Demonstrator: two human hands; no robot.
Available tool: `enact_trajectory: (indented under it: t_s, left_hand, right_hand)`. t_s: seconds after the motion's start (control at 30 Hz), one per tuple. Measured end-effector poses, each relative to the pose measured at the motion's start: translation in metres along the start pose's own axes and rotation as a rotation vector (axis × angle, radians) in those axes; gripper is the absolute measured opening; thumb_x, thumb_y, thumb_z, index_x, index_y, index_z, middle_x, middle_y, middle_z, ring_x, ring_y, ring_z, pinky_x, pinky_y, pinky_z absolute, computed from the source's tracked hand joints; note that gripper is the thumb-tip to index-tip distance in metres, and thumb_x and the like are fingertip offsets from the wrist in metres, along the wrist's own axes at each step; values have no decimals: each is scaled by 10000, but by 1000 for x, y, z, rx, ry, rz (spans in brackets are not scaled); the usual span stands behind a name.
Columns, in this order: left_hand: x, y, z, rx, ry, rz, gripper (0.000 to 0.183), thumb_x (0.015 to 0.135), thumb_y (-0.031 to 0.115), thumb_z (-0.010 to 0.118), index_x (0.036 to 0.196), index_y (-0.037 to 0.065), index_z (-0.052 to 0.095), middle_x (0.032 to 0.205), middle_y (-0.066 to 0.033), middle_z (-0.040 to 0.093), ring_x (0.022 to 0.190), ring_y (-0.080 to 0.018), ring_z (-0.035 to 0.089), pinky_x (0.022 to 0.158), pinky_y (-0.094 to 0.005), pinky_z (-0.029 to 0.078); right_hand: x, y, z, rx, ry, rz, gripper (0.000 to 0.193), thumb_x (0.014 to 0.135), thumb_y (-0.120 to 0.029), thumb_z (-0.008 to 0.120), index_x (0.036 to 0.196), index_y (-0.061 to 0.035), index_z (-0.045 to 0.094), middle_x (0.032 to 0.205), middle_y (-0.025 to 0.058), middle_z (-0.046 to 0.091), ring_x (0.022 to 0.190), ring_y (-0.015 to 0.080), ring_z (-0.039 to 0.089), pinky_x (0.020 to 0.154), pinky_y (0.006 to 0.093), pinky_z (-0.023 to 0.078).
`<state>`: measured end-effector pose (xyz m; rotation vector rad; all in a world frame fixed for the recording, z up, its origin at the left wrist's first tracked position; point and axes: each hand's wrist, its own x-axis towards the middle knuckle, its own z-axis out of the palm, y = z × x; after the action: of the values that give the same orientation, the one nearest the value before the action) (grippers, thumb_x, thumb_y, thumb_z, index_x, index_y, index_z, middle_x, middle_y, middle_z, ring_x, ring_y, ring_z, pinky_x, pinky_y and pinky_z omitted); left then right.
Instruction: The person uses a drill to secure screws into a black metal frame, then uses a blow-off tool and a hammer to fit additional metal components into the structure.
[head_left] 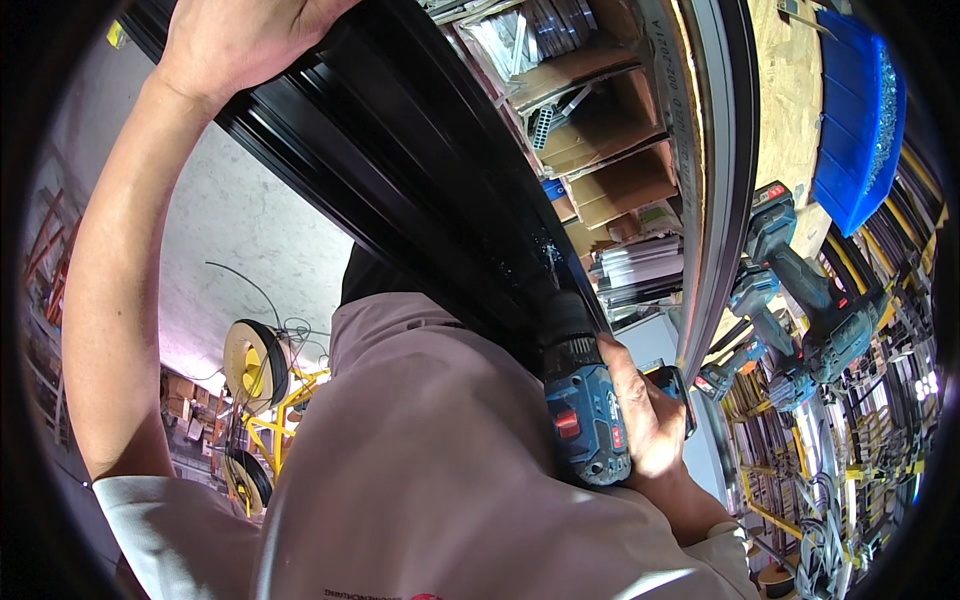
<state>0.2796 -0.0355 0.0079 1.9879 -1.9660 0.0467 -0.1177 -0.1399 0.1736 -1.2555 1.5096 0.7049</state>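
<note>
A long black ribbed profile runs from the upper left down to my waist. At its far end my left hand lies over it; only the thumb shows in part, and the upper edge of the picture cuts off the other fingers. My right hand is closed around a blue and black cordless drill. The drill's dark chuck points at the near end of the profile, close to its right edge. Whether the tip touches the profile is hidden. Small bright shavings or specks lie on the black surface just beyond the chuck.
Right of the profile are cardboard compartments with small parts, and a grey-black curved strip. Several cordless tools sit farther right, below a blue bin of small shiny pieces. Cable reels stand at the left by a yellow frame.
</note>
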Motion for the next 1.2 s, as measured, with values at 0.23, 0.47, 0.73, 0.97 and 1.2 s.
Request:
enact_trajectory:
  t_s: [0.23,0.47,0.73,0.97,1.2]
  left_hand:
    - [-2,2,-2,3,-28,-35,272,773,81,662,1015,-43,673,1079,-207,659,1148,-422,599,1047,-494,468]
    - [-2,5,-7,44,-111,-101,283,761,64,671,1023,-41,678,1089,-202,662,1156,-412,602,1054,-489,468]
    - [-2,3,-4,26,-82,-73,306,742,59,691,1031,-38,682,1103,-195,668,1167,-401,607,1059,-481,473]
    - [-2,7,-3,66,-72,-73,337,717,60,700,1039,-38,682,1098,-192,669,1159,-399,611,1056,-478,478]
    - [0,-2,-14,-35,-206,-142,335,670,57,707,994,-19,676,1011,-179,656,1077,-411,611,990,-477,491]
  right_hand:
    - [1,11,-20,-410,-181,-449,684,805,-50,766,1439,66,538,1058,213,748,824,292,759,699,356,621]
    - [2,1,-19,-452,-175,-568,796,766,29,794,1502,57,491,1097,249,742,846,340,772,713,384,635]
    - [2,-6,-22,-551,-168,-681,800,768,27,800,1505,44,492,1158,271,732,887,355,777,740,386,637]
    - [5,-5,-17,-637,-58,-705,524,996,-98,653,1503,-52,532,1069,138,764,847,182,748,701,316,607]
    - [6,7,-11,-330,-73,-384,427,1014,-200,680,1414,-61,627,1052,86,766,863,133,718,806,293,581]
